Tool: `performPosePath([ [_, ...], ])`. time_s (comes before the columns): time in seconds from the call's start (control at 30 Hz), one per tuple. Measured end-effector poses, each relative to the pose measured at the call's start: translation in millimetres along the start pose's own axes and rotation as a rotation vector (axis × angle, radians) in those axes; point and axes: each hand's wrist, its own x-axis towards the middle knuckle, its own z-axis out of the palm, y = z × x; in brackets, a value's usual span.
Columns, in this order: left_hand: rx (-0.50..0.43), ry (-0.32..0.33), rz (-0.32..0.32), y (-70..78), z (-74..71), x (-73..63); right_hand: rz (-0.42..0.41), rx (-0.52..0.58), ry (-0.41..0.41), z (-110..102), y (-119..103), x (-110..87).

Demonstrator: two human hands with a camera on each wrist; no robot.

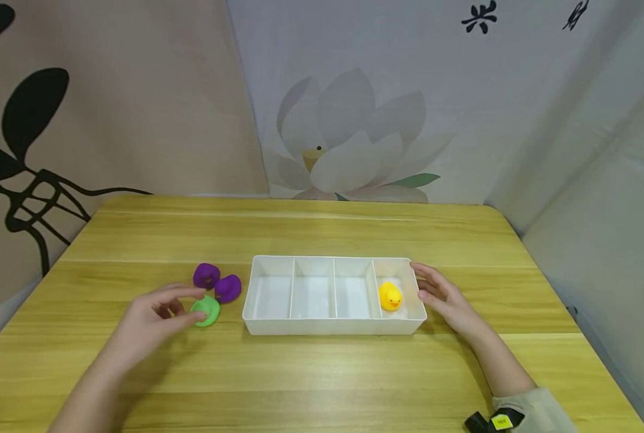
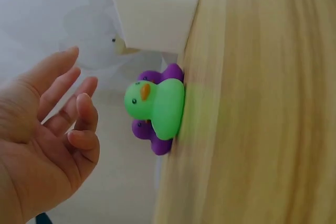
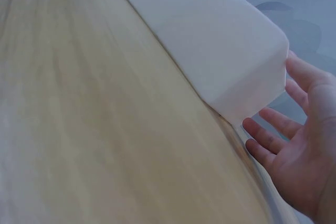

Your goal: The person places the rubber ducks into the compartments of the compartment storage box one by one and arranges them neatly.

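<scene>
A green rubber duck stands on the table at the left, with two purple rubber ducks just behind it. Over the green duck hovers my left hand, thumb and fingers apart; the left wrist view shows a gap between that hand and the duck. My right hand touches the right end of a white divided box, its fingers loosely spread. Inside the box's rightmost compartment sits a yellow rubber duck; the other compartments hold nothing visible.
The wooden table spreads around the box, its far edge against a printed curtain. A dark strap with a yellow label is on the right wrist, by the sleeve.
</scene>
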Motion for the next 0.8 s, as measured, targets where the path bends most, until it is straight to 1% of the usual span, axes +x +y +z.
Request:
performPosePath([
  [0.1,-0.01,-0.016,-0.019,-8.4,-3.0,0.3,0.004,0.001,0.001,0,0,-0.6],
  [0.23,-0.006,-0.055,-0.053,-20.4,-5.3,1.7,0.021,0.01,0.004,1,0,-1.0],
  [0.4,0.01,-0.09,-0.089,-33.8,-4.3,2.6,0.024,0.014,0.002,1,1,-1.0],
  [0.53,-0.016,-0.101,-0.083,-40.4,-1.1,2.5,0.025,0.014,0.004,1,1,-0.8],
  [0.63,-0.032,-0.112,-0.066,-43.6,0.3,2.6,0.03,0.01,0.005,1,0,-0.6],
  [0.8,-0.028,-0.119,-0.065,-46.9,1.4,3.4,0.031,0.004,0.005,1,0,-0.2],
])
